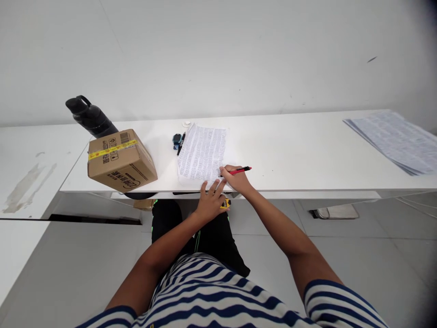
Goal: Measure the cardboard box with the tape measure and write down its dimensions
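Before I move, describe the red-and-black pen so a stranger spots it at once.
Start at the long white desk; near its front edge lies a text-covered white paper sheet. At the sheet's lower right, the right hand holds the slim red-and-black pen. Its red barrel sets it apart from the white sheet.

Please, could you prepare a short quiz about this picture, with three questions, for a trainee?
1. Which hand holds the red and black pen?
2. True or false: yellow tape runs across the cardboard box.
3. Which thing stands behind the box, partly hidden by it?
A) the papers at far right
B) the black bottle
C) the pen

Key:
1. The right hand.
2. True.
3. B.
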Tool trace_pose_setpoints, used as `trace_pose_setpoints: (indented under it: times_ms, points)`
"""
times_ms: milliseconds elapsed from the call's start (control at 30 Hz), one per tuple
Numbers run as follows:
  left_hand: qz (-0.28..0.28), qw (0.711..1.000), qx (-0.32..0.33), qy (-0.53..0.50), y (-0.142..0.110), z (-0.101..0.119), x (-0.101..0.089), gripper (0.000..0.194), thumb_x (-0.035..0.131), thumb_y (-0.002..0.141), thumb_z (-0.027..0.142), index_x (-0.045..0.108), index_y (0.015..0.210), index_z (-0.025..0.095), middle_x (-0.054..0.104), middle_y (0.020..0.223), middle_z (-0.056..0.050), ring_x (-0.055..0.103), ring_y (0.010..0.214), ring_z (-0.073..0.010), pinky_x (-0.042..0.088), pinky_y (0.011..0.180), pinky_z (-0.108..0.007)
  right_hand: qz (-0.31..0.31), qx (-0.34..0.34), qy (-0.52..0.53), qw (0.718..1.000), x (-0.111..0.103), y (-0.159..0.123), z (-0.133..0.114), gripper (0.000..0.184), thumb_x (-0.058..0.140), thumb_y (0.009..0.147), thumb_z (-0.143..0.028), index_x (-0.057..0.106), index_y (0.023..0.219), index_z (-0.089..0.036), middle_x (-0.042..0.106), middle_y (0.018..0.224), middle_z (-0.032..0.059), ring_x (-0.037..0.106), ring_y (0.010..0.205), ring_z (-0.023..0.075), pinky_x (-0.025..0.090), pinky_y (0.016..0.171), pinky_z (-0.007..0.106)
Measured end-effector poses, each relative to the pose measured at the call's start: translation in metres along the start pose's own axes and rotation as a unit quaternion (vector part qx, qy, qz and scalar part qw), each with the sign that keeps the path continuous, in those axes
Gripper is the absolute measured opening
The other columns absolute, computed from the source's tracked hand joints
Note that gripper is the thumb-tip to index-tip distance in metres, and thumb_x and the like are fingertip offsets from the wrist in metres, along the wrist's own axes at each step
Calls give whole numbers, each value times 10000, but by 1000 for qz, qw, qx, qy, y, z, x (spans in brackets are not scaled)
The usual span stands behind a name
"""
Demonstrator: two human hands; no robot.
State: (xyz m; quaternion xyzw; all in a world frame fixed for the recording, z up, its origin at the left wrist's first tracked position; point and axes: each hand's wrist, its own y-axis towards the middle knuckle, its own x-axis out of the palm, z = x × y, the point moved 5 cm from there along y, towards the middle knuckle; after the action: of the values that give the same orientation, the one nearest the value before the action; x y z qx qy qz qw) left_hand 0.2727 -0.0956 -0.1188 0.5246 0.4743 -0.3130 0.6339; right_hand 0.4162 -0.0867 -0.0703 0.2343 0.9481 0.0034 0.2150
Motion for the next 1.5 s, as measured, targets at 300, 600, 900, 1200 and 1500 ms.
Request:
trace_pose_setpoints:
  times_ms: [300,600,900,1200,1500]
  points:
    - [-17,1000,-10,-13,1,0,-3,351,727,768,511,724,973,227,390,1565,-132,369,1426,-387,156,1178,-660,1,-6,5,1000,0,2,2,393,503,872,-446,472,551,-223,574,586,1,544,619,168,419,621,312]
    - [-14,1000,-9,-12,0,1,-2,344,714,786,492,716,986,212,368,1577,-130,360,1438,-370,163,1188,-656,44,-7,-4,999,-3,-4,0,410,508,871,-454,421,537,-233,507,546,-6,503,601,169,404,603,318]
    - [7,1000,-12,-15,-1,-2,1,346,653,834,508,712,1006,214,379,1574,-100,370,1437,-352,150,1209,-618,24,6,11,1000,-3,-2,1,410,509,851,-440,391,518,-231,498,543,-11,483,583,154,382,588,306]
    - [46,999,-1,30,-2,-2,-1,344,624,848,536,708,965,224,402,1562,-71,388,1432,-311,164,1228,-552,42,19,-4,999,-4,-2,5,371,526,842,-458,503,559,-219,526,553,-14,518,616,164,410,623,304]
    - [59,998,4,34,-3,-2,-1,369,582,870,553,707,942,214,389,1569,-65,408,1418,-315,190,1218,-560,80,21,-6,997,-8,-6,4,370,519,848,-443,498,557,-216,484,531,-24,481,596,152,386,602,295]
